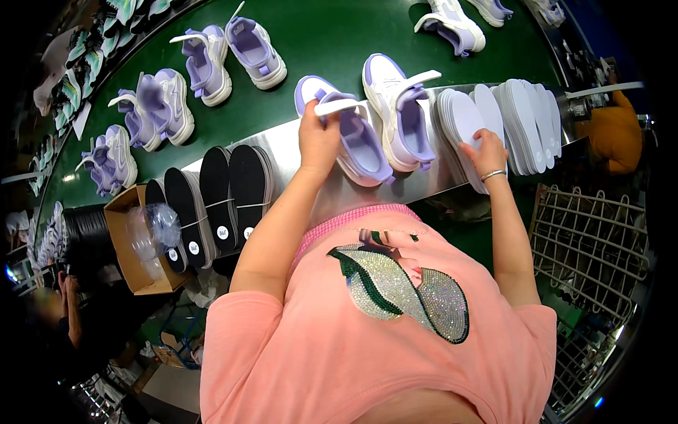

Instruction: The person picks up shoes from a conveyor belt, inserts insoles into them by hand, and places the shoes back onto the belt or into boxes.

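Observation:
My left hand (320,140) is closed on the white strap of a white and lilac sneaker (364,152), which stands on the metal ledge with its opening toward me. Its mate, a second sneaker (397,116), stands just right of it, strap raised. My right hand (487,153) lies on a stack of white insoles (459,116), thumb and forefinger apart against the front one. Under the palm the other fingers are partly hidden. More white insoles (521,120) stand in stacks right of that hand.
Left of me are bundled black insoles (236,184) and a cardboard box (145,272) with clear plastic in it. Several sneakers (205,63) stand on the green surface (314,35) beyond. At right is a wire rack (590,247). Another person's hands (68,286) show at far left.

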{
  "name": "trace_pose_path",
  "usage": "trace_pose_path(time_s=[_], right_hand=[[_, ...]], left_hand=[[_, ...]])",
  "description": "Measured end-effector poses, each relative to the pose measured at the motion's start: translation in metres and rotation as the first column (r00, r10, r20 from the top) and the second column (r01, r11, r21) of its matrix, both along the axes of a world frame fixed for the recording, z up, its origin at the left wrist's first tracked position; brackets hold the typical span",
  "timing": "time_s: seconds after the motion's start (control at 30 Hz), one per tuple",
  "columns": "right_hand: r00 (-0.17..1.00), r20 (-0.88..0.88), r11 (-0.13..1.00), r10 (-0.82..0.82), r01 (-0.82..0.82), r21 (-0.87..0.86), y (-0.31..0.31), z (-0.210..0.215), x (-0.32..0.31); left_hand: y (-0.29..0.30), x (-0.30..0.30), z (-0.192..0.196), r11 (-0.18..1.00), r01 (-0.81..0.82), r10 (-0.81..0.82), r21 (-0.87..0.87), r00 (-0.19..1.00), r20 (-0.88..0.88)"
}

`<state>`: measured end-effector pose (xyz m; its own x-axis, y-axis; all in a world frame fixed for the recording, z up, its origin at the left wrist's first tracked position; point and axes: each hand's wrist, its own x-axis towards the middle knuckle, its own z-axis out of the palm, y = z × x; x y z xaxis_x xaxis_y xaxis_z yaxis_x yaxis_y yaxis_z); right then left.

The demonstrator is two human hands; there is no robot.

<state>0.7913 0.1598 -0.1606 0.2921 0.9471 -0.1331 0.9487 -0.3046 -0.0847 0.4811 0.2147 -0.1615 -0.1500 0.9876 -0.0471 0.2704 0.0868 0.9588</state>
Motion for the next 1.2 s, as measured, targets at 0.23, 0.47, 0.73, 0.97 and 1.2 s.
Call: trace_pose_path(time_s=[0.23,0.47,0.73,0.97,1.2], right_hand=[[0.771,-0.546,0.901,0.328,-0.083,0.425,0.004,0.077,-0.038],[0.562,-0.042,0.555,0.826,-0.825,-0.108,0.004,0.084,-0.135],[0.486,0.035,0.481,0.873,-0.848,-0.223,0.008,0.109,-0.143],[0.596,0.005,0.585,0.803,-0.787,-0.198,0.024,0.079,-0.154],[0.514,0.046,0.516,0.856,-0.851,-0.097,0.009,0.068,-0.148]], left_hand=[[-0.01,0.006,-0.003,0.995,0.084,-0.078,0.048,0.99,-0.116],[-0.017,0.02,0.003,0.993,0.091,-0.076,0.069,0.979,-0.19],[-0.015,0.014,-0.014,0.989,0.127,-0.121,0.08,0.989,-0.083],[-0.018,0.018,-0.007,0.983,0.124,-0.108,0.136,0.987,-0.121],[-0.021,0.023,-0.012,0.994,0.105,-0.098,0.036,0.98,-0.172]])
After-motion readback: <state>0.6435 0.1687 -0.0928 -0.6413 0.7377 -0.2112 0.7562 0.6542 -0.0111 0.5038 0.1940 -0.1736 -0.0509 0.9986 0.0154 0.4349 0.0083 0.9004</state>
